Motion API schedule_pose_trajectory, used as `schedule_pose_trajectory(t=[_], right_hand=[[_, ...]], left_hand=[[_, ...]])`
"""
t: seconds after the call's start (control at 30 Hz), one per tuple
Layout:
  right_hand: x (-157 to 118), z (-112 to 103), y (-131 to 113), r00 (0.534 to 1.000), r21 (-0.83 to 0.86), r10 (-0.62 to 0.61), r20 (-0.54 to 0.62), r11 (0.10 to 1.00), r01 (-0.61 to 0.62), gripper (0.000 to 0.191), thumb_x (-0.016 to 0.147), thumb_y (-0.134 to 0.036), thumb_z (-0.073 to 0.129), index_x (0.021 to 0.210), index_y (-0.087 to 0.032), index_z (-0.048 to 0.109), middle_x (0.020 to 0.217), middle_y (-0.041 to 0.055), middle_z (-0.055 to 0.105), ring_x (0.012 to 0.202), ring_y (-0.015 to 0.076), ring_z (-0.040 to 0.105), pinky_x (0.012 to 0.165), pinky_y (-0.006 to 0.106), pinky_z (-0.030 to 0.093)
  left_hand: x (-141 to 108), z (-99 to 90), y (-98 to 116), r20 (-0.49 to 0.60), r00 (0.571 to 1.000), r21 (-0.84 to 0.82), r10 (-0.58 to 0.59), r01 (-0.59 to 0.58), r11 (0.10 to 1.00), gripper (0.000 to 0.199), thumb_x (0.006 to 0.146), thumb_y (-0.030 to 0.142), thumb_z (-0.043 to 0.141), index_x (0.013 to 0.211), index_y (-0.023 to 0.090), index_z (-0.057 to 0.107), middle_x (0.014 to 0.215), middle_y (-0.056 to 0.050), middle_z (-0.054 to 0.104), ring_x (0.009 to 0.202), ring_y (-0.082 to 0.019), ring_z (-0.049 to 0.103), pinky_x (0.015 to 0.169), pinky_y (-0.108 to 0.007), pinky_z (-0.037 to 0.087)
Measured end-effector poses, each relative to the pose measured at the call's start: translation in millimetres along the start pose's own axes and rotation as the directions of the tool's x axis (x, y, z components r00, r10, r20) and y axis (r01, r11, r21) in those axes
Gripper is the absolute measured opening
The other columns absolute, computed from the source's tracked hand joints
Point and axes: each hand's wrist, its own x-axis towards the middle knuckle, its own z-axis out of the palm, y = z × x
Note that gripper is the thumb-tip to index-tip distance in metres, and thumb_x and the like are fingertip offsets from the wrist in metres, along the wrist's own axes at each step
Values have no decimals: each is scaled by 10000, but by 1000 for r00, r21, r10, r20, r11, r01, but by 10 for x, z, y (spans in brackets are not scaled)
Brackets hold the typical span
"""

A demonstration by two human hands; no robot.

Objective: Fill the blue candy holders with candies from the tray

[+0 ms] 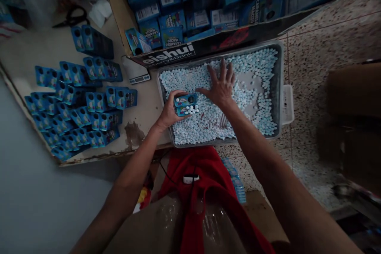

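My left hand (172,108) is closed around two small blue candy boxes (185,100) held side by side over the left part of a grey tray (280,87). Several white candies rest on top of the nearer box, and each box top has a round dark hole or spot. Pale blue and white candies (202,129) cover much of the tray floor. With fingers spread, my right hand (222,87) lies over the candies in the tray's middle and grips nothing. Part of a fork-like utensil (223,120) shows among the candies below the right wrist.
Rows of blue candy boxes (74,115) stand on the table at left. A small scale (139,77) sits beside the tray. Behind it, a large carton (205,45) holds many blue boxes. Scissors (73,18) lie at the upper left. Brown cartons (354,91) are at right.
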Motion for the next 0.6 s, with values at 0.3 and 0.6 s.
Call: schedule_pose_trajectory(t=[0.3, 0.6], right_hand=[[-307, -63, -36, 950, 368, 208, 233, 885, -284, 272, 881, -411, 700, 1040, -197, 757, 1217, 157, 741, 1207, 348, 635, 1024, 460, 517], [-804, -576, 66, 750, 817, 338, 569, -334, -470, 417, 864, -661, 646, 950, -254, 659, 943, 30, 730, 795, 170, 655, 581, 254, 481]], left_hand=[[-69, 99, 251, 10, 1000, 501, -4, -1, 865, 875, 684, 158, 886, 1464, 236, 498, 1452, -144, 584, 1415, -353, 565, 1223, -510, 478], [62, 216, 586, -15, 1000, 686, 22, -6, 727, 773, 799, 312, 843, 1514, 226, 561, 1297, -139, 674, 1252, -343, 629, 1171, -491, 497]])
